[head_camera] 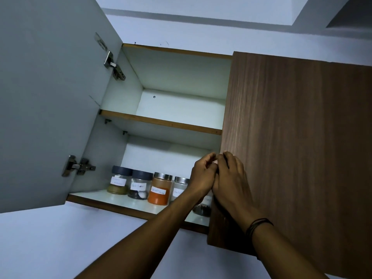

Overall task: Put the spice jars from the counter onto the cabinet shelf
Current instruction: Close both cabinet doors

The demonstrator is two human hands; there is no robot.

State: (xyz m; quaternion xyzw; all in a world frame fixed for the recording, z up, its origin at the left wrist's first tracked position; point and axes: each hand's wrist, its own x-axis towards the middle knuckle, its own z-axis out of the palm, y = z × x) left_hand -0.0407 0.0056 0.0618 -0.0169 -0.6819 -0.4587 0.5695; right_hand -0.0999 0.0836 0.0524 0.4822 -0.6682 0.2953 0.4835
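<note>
Several labelled spice jars stand in a row on the lower cabinet shelf (120, 201): a green-filled jar (118, 183), a black-pepper jar (140, 186), an orange-powder jar (160, 189) and a pale jar (179, 188). At the row's right end a jar with dark contents (202, 208) shows only its lower part. My left hand (202, 178) and my right hand (231, 178) are pressed together over its top, fingers curled round it. A small white bit shows between the fingertips. The jar's lid is hidden.
The left cabinet door (50, 97) stands wide open with two metal hinges. The right wooden door (291, 148) is closed, and its edge is right beside my hands. The upper shelf (161, 122) holds nothing visible.
</note>
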